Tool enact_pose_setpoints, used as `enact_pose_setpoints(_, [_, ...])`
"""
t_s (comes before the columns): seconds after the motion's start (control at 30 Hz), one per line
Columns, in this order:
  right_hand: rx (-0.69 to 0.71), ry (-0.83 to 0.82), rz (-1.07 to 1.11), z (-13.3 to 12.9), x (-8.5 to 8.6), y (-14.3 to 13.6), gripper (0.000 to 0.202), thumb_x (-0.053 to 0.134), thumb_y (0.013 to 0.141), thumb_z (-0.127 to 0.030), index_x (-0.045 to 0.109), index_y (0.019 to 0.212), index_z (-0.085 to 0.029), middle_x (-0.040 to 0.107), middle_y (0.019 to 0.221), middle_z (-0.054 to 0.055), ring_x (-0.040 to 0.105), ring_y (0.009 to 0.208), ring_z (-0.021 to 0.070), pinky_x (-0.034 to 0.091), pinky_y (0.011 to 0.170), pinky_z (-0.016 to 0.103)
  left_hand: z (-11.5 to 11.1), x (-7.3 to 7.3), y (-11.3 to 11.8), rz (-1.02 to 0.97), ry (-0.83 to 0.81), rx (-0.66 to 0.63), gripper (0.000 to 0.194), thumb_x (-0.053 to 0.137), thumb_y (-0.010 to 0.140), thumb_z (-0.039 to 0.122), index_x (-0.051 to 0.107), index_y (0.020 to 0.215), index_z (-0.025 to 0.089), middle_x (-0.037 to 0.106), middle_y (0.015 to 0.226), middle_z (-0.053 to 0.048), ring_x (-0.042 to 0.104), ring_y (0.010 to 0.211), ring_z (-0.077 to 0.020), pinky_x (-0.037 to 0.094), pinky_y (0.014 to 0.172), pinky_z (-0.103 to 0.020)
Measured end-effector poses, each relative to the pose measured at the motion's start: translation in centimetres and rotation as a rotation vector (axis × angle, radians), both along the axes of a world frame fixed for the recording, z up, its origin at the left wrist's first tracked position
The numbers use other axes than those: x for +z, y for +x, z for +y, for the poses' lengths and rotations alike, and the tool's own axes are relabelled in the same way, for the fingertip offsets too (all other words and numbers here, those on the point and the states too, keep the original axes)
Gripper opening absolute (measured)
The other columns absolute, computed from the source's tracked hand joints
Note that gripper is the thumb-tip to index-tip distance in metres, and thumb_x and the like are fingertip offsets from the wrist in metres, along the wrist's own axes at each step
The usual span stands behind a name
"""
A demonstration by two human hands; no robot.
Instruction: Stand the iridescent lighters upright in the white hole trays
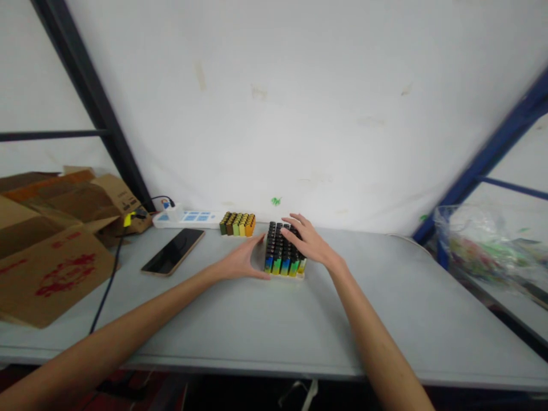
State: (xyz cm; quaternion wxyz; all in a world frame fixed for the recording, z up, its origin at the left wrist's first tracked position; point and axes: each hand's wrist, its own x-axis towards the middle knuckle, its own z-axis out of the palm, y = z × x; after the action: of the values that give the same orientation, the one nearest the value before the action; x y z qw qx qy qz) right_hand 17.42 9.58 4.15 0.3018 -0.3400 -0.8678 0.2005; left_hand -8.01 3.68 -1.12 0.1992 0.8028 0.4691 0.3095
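A white tray (299, 277) packed with several upright lighters (281, 265) stands near the middle of the table. The lighters have black tops and blue, green and yellow bodies. My left hand (243, 260) curves around the tray's left side, its thumb at the front corner and its fingers farther back. A gap shows between that palm and the tray. Above the right part of the lighters lies my right hand (309, 240), with fingers spread apart and the thumb across the black tops. It hides some of the lighters there.
Behind my left hand sits a block of yellow, green and brown lighters (237, 224), beside a white power strip (192, 219). A phone (173, 252) lies to the left. Cardboard boxes (55, 245) and a black cable (112, 274) take up the far left; clear plastic bags (483, 242) are at right.
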Motion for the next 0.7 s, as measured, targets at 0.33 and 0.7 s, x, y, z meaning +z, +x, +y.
enact_pose_setpoints(0.33, [0.126, 0.026, -0.483, 1.9, 3.6, -4.5, 0.049, 0.033, 0.107, -0.056, 0.056, 0.145, -0.038, 0.041, 0.163, 0.006, 0.034, 0.151, 0.0367, 0.018, 0.116, 0.079, -1.5, -0.7, 0.8, 0.019, -0.003, 0.131, 0.081, 0.085, 0.065, 0.065, 0.058, 0.126, 0.02, 0.068, 0.129, -0.014, 0.063, 0.119, -0.0391, 0.05, 0.105, -0.055])
enact_pose_setpoints(0.7, [-0.012, -0.057, -0.524, 4.4, 2.8, -2.0, 0.048, 0.041, 0.104, -0.061, 0.071, 0.118, -0.026, 0.07, 0.121, 0.007, 0.063, 0.117, 0.024, 0.041, 0.113, 0.045, -0.8, -1.4, 2.3, 0.02, 0.035, 0.112, 0.093, 0.089, 0.056, 0.065, 0.057, 0.13, 0.018, 0.066, 0.131, -0.016, 0.06, 0.121, -0.0443, 0.042, 0.112, -0.061])
